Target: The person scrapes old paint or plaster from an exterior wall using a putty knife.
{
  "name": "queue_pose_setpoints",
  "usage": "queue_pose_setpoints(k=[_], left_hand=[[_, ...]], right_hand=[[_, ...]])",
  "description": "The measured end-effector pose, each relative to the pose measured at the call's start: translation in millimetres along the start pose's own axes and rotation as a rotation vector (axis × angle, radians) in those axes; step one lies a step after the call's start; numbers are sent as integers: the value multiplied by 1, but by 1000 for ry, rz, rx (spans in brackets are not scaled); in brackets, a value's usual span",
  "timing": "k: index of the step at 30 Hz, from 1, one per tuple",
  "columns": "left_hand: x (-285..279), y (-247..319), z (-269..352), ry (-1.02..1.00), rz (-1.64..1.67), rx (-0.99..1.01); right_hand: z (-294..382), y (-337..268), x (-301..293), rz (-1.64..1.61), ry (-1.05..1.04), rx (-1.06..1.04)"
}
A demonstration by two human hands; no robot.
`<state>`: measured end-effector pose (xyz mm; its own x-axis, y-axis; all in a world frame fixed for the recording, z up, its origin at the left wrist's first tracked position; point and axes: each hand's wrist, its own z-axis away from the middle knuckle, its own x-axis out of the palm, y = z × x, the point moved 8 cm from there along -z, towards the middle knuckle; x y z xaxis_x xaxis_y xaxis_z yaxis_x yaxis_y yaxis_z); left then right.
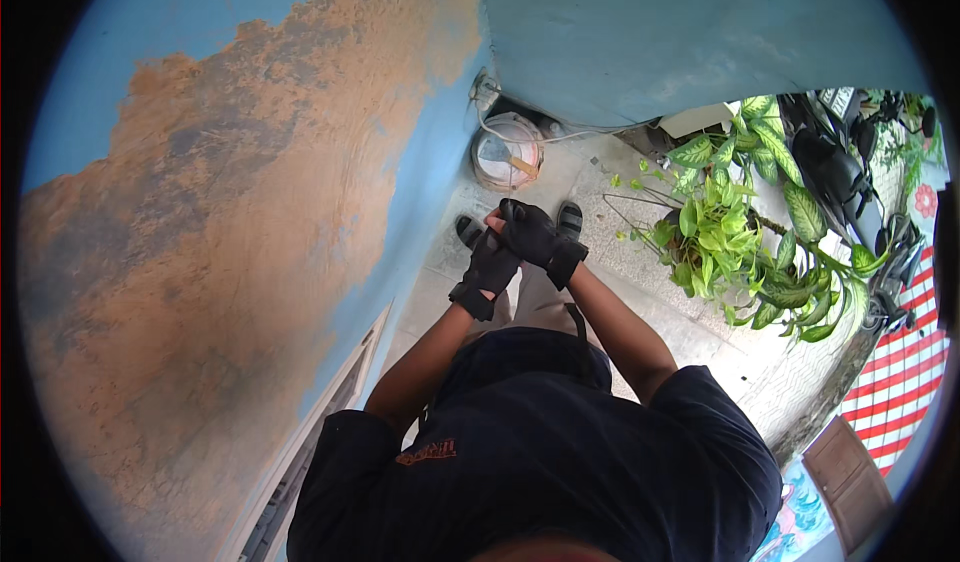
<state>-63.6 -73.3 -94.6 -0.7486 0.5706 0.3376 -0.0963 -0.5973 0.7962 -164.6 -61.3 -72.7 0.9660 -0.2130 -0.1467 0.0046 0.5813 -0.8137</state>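
My left hand (491, 266) and my right hand (531, 236), both in black fingerless gloves with wrist straps, touch each other in front of my waist. The hand from the right side of the picture lies partly over the other, and the overlap hides some fingers. Whether anything small is between them cannot be seen. Beyond the hands, in the wall's corner, stands a round, paint-stained bucket (478, 158). A putty knife with a wide metal blade (494, 149) and a wooden handle (523, 166) lies across its top.
On the left, a blue wall (431, 134) bears a large rough brown patch (262, 187). A white cable (577, 136) runs from the corner along the right wall's base. Leafy plants (709, 239) stand right of my sandalled feet, with a motorcycle (832, 164) behind them.
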Motion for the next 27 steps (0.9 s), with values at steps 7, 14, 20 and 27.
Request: queue_pose_setpoints(k=[7,14,20,27], left_hand=[[-4,-57,-46,194,-44,38],[-37,-160,-69,353,-26,10],[-73,-202,-61,441,18,16],[-83,-202,-58,448,-60,30]], right_hand=[[-34,91,-84,-65,528,-20],[-49,215,-84,-21,546,-5],[-40,269,-64,-9,479,163],[-44,274,-44,-108,358,180]])
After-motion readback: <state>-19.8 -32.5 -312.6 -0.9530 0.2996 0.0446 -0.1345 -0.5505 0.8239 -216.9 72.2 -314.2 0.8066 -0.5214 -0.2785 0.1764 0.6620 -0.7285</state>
